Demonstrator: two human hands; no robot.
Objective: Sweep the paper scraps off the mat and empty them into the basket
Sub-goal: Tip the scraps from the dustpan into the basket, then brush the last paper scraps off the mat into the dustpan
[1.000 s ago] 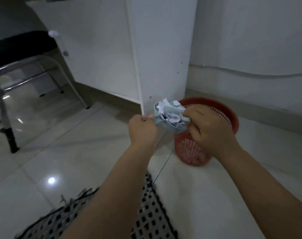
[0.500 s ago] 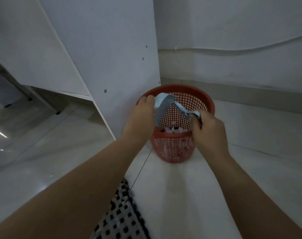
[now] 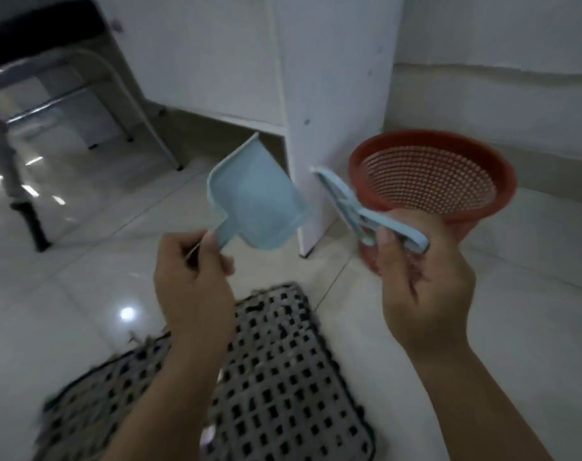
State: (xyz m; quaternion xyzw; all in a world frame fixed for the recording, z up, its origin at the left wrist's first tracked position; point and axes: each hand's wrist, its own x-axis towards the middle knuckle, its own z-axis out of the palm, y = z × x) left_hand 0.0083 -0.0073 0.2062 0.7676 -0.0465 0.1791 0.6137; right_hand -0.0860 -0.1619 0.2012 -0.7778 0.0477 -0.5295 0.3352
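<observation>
My left hand (image 3: 193, 277) grips the handle of a small light-blue dustpan (image 3: 256, 197), held up over the floor with its pan bare of scraps. My right hand (image 3: 422, 281) holds a light-blue hand brush (image 3: 349, 207) by its handle, in front of the red mesh basket (image 3: 432, 174) that stands on the floor at the right. The black-and-white checked mat (image 3: 283, 377) lies below my forearms. No paper scraps show on the visible part of the mat; the basket's bottom is hidden from this angle.
A white cabinet panel (image 3: 336, 94) stands just left of the basket, close behind the dustpan. A metal-framed chair (image 3: 23, 94) with a black seat is at the far left. Glossy white floor tiles (image 3: 516, 294) surround the mat; a wall runs behind the basket.
The dustpan held paper scraps a second ago, was tipped over the basket, and is now bare. Both hands have pulled back from the basket towards the mat, and apart.
</observation>
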